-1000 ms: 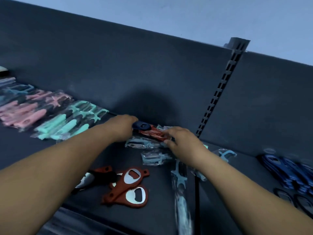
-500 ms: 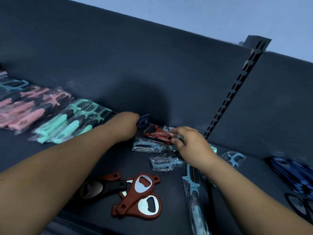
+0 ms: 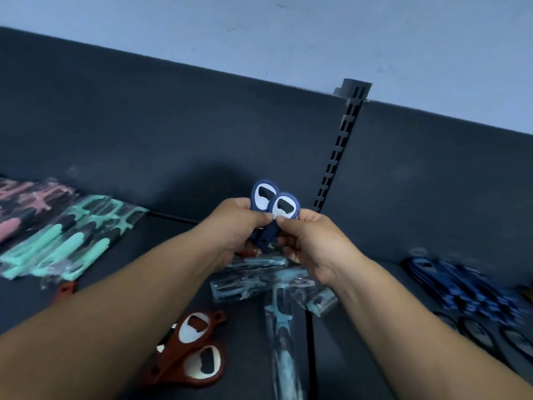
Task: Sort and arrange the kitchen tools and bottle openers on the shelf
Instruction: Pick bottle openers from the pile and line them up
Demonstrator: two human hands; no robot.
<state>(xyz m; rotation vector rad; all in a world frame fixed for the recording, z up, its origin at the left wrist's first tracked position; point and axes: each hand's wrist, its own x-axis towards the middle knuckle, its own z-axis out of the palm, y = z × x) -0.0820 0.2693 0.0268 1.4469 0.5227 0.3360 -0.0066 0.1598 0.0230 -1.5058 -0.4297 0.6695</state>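
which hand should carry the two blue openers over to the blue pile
Right, probably. The blue pile lies on the right side of the shelf, beside the right hand. The left hand would have to cross over. Both hands hold the two blue openers.

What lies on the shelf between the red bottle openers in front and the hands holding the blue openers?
In the head view, clear-wrapped light blue tools lie there, below the hands and beyond the red bottle openers.

the flat dark grey metal shelf (image 3: pixel 121 287) carries wrapped mint-green peelers (image 3: pixel 66 243) at left. red bottle openers (image 3: pixel 196 353) lie near its front edge. blue bottle openers (image 3: pixel 461 287) lie at right.
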